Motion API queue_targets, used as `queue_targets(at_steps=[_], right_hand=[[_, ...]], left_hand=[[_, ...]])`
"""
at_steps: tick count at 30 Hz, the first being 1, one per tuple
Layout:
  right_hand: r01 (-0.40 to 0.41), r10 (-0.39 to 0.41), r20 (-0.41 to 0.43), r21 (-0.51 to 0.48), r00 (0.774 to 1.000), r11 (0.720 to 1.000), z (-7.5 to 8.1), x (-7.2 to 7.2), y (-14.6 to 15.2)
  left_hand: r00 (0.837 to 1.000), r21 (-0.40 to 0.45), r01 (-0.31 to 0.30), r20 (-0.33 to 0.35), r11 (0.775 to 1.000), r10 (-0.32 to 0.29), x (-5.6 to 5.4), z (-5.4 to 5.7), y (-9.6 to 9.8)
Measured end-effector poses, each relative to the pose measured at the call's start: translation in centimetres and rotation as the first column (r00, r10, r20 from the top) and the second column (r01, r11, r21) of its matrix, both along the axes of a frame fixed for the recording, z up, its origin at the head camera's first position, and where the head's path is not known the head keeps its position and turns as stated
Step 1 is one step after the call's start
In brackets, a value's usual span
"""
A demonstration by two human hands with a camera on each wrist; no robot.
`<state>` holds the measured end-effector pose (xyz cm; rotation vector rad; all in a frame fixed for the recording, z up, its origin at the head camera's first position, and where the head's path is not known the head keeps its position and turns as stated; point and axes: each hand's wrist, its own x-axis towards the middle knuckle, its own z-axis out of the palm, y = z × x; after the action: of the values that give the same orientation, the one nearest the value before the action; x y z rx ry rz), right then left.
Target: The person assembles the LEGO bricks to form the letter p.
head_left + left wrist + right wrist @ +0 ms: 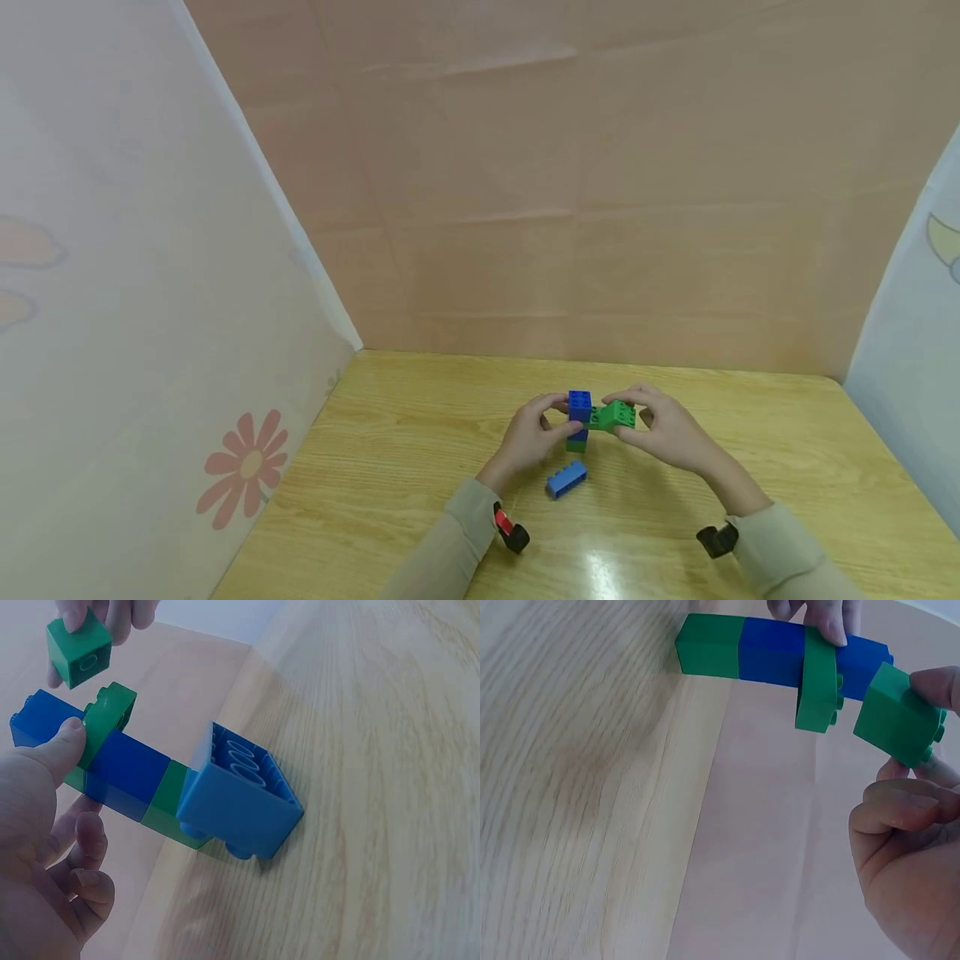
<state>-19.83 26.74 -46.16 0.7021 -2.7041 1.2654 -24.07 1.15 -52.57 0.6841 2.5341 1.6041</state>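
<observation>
An upright tower of building blocks stands on the table, with a green block (709,646) at its foot, a dark blue block (127,776) above it, a flatter green block (817,682) jutting out sideways, and another dark blue block (580,407) on top. My left hand (531,435) grips the tower near the jutting block, thumb on the near side. To the right, my right hand (671,433) pinches a loose green block (896,714) between thumb and fingers. That block is held close to the jutting one, with a gap between them in the right wrist view.
A lighter blue block (566,480) lies on its side on the wooden table (420,467), in front of the tower. Behind the table hangs a tan cloth (487,208). Pale sheets (150,208) with printed flowers flank both sides.
</observation>
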Motion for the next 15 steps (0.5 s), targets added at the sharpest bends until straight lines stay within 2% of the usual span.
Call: queue_targets(at_steps=[15], right_hand=[[0.015, -0.015, 0.065, -0.007, 0.998, 1.0, -0.4, -1.7, 1.1]], left_hand=[[1.0, -0.007, -0.006, 0.013, 1.0, 0.006, 0.1, 0.2, 0.2]])
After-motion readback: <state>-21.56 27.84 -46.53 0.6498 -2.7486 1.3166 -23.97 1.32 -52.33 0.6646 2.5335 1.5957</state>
